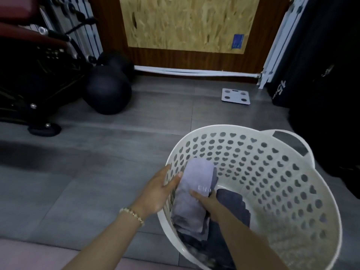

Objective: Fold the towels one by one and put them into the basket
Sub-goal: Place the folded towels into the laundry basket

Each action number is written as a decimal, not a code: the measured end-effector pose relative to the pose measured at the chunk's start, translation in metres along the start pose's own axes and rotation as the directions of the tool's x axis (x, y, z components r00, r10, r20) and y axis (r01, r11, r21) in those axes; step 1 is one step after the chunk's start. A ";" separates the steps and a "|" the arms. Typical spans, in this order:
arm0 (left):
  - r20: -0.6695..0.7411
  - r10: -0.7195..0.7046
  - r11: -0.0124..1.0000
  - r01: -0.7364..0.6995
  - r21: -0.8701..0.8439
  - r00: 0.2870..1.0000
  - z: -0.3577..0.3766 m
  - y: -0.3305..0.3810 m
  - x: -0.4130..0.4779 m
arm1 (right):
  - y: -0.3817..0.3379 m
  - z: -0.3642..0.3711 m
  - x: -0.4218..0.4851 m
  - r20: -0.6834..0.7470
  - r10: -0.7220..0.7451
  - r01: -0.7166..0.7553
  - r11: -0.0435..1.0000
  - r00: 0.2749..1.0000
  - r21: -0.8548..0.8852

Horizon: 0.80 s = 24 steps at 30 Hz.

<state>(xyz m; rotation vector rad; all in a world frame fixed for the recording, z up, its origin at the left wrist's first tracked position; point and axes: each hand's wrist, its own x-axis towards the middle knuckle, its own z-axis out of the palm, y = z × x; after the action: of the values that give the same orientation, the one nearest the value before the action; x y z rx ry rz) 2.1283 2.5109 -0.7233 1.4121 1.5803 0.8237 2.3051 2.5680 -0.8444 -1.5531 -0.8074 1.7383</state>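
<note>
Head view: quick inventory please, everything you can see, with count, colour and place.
Basket: one, white, floor, lower right.
Lavender towel: one, pale purple, against basket's left wall.
Dark towels: count unclear, grey, basket bottom.
Scale: one, white, floor near wall.
Balls: two, black, floor, left.
Bracelet: one, pale beads, left wrist.
Left hand: open, on basket rim, fingertips touching lavender towel.
Right hand: on lavender towel, grip unclear.

Both forearms outstretched, left hand (159, 190) straight-fingered, right hand (207, 204) palm down, fingers hidden.
</note>
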 end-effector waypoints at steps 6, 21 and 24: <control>-0.010 -0.042 0.999 0.042 0.011 0.999 0.002 0.003 -0.002 | 0.008 0.009 0.001 -0.103 -0.089 0.082 0.994 0.991 -0.074; -0.077 0.174 0.693 -0.067 0.718 0.982 0.013 0.056 -0.020 | -0.101 -0.116 -0.136 0.007 -0.510 0.408 0.679 0.860 -0.610; -0.070 0.304 0.712 -0.178 0.679 0.950 0.046 0.085 -0.031 | -0.115 -0.166 -0.183 -0.012 -0.638 0.458 0.567 0.770 -0.685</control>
<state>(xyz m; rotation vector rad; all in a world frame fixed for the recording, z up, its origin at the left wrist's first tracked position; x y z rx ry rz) 2.2069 2.4905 -0.6622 2.1499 1.9687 0.5458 2.4927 2.4908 -0.6618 -1.6300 -1.6773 0.7694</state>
